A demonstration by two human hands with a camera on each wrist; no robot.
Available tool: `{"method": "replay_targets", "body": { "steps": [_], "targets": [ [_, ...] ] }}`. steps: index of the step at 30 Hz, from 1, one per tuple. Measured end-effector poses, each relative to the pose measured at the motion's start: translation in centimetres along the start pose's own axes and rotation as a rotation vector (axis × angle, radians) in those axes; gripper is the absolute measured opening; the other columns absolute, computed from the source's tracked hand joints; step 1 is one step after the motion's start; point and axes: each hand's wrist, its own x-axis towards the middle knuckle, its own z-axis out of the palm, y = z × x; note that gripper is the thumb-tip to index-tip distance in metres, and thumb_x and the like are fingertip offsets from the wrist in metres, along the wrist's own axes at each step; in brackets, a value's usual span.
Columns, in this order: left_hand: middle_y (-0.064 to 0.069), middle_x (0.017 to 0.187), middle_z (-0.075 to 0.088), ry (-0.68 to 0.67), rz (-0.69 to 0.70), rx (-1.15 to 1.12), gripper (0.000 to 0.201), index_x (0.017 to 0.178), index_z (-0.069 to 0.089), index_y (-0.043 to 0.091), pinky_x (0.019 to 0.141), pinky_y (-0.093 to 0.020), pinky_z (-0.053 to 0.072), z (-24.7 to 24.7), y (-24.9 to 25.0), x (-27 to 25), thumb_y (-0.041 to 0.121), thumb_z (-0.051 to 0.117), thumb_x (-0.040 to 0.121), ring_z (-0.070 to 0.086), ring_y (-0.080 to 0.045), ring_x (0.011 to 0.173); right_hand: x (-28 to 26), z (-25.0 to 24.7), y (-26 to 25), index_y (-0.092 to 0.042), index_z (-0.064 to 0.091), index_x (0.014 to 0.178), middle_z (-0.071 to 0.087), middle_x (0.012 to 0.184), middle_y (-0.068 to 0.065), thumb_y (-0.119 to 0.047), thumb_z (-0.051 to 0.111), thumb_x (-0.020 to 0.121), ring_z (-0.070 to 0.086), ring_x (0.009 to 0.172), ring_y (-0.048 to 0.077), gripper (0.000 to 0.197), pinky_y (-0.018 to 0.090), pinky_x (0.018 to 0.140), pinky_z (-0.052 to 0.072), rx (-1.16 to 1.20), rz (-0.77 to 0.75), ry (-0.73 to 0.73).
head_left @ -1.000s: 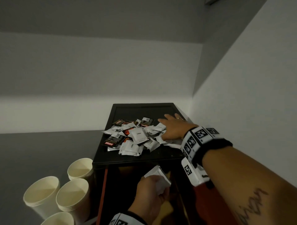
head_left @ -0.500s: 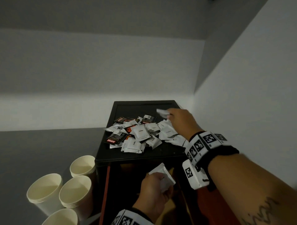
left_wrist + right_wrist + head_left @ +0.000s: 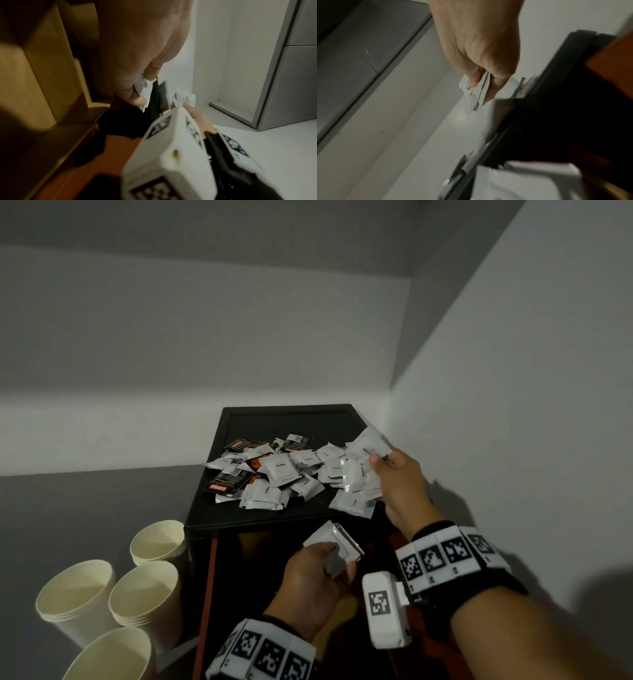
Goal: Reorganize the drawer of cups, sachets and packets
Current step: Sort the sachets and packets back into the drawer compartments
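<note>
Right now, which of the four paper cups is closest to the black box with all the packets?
The farthest-back paper cup, standing right against the black box. The other three cups sit nearer the camera and further left.

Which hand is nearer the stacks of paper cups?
Left. The left hand holds white sachets just right of the paper cups; the right hand is farther right, over the sachet pile.

Your left hand (image 3: 313,577) is covering most of the white sachets (image 3: 337,544) it is gripping, so you are not seeing their count. The nearest paper cup (image 3: 109,655) is running off the bottom edge. Motion is blurring the right wrist view's black tray edge (image 3: 518,121).
</note>
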Motion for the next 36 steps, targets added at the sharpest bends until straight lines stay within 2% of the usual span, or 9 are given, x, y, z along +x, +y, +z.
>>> {"method": "replay_targets", "body": {
  "steps": [3, 5, 8, 11, 16, 20, 24, 29, 36],
  "targets": [
    [-0.018, 0.098, 0.057, -0.018, 0.002, -0.022, 0.02, 0.108, 0.053, 0.0, 0.047, -0.025, 0.052, -0.1, -0.1, 0.0, -0.003, 0.043, 0.091, 0.054, -0.026, 0.075, -0.5, 0.2, 1.7, -0.022, 0.066, 0.087, 0.069, 0.099, 0.004, -0.008, 0.053, 0.093, 0.066, 0.096, 0.021, 0.019, 0.04, 0.091, 0.052, 0.019, 0.059, 0.002],
    [-0.017, 0.099, 0.059, -0.032, 0.004, -0.018, 0.019, 0.107, 0.055, 0.0, 0.055, -0.029, 0.052, -0.1, 0.0, 0.0, -0.002, 0.044, 0.091, 0.056, -0.026, 0.079, -0.6, 0.3, 2.3, -0.024, 0.066, 0.089, 0.069, 0.104, 0.004, -0.012, 0.054, 0.093, 0.065, 0.1, 0.021, 0.017, 0.043, 0.094, 0.05, 0.038, 0.094, -0.003],
    [-0.014, 0.091, 0.061, -0.038, -0.002, -0.013, 0.015, 0.096, 0.055, 0.003, 0.067, -0.03, 0.047, 0.1, 0.2, -0.2, 0.008, 0.042, 0.095, 0.057, -0.025, 0.08, -1.0, 0.4, 1.9, -0.02, 0.067, 0.096, 0.069, 0.104, 0.004, -0.012, 0.055, 0.093, 0.066, 0.097, 0.02, 0.015, 0.044, 0.092, 0.052, 0.085, 0.101, -0.016],
    [-0.013, 0.09, 0.062, -0.029, -0.014, 0.004, 0.02, 0.102, 0.055, 0.005, 0.067, -0.029, 0.046, 0.1, 0.2, -0.3, 0.018, 0.04, 0.098, 0.058, -0.023, 0.078, -1.4, -0.3, 0.3, -0.008, 0.066, 0.101, 0.067, 0.087, 0.003, -0.01, 0.056, 0.093, 0.063, 0.082, 0.017, 0.014, 0.038, 0.083, 0.053, 0.188, 0.051, 0.079],
    [-0.011, 0.097, 0.064, -0.044, -0.024, -0.019, 0.034, 0.108, 0.06, 0.008, 0.059, -0.026, 0.048, 0.0, 0.3, -0.2, 0.033, 0.04, 0.097, 0.059, -0.023, 0.082, -2.7, -2.9, -1.2, -0.016, 0.065, 0.092, 0.069, 0.1, 0.01, -0.005, 0.055, 0.092, 0.066, 0.096, 0.025, 0.015, 0.04, 0.087, 0.053, 0.391, 0.019, 0.162],
    [-0.009, 0.097, 0.064, -0.079, -0.02, -0.038, 0.043, 0.105, 0.062, 0.01, 0.068, -0.027, 0.044, 0.1, 0.2, -0.4, 0.045, 0.038, 0.094, 0.058, -0.023, 0.086, -4.9, -3.2, 0.0, -0.02, 0.069, 0.087, 0.074, 0.081, -0.001, -0.007, 0.061, 0.088, 0.07, 0.077, 0.012, 0.015, 0.028, 0.069, 0.055, 0.241, 0.011, 0.067],
    [-0.007, 0.094, 0.069, -0.149, -0.05, -0.001, 0.042, 0.1, 0.066, 0.013, 0.063, -0.023, 0.049, 0.2, 0.3, -0.6, 0.049, 0.048, 0.086, 0.063, -0.019, 0.084, -5.8, -2.5, 1.1, -0.019, 0.069, 0.084, 0.074, 0.084, 0.001, 0.004, 0.066, 0.08, 0.071, 0.085, 0.019, 0.023, 0.035, 0.077, 0.056, 0.172, 0.011, 0.032],
    [-0.008, 0.097, 0.066, -0.225, -0.066, 0.127, 0.044, 0.109, 0.064, 0.013, 0.061, -0.022, 0.055, 0.1, -0.1, -0.8, 0.03, 0.065, 0.069, 0.063, -0.018, 0.079, -6.1, -2.5, 0.8, -0.018, 0.068, 0.084, 0.073, 0.087, 0.004, 0.005, 0.069, 0.077, 0.07, 0.085, 0.024, 0.024, 0.042, 0.08, 0.056, 0.157, 0.03, 0.014],
    [-0.001, 0.099, 0.069, -0.307, -0.066, 0.258, 0.037, 0.104, 0.067, 0.019, 0.067, -0.023, 0.054, -0.3, -0.1, -0.9, 0.042, 0.062, 0.075, 0.064, -0.014, 0.087, -6.5, -2.8, 0.1, -0.011, 0.066, 0.09, 0.069, 0.091, 0.002, -0.011, 0.081, 0.065, 0.065, 0.084, 0.017, 0.029, 0.035, 0.079, 0.054, -0.511, -0.082, -0.232]
  ]
}}
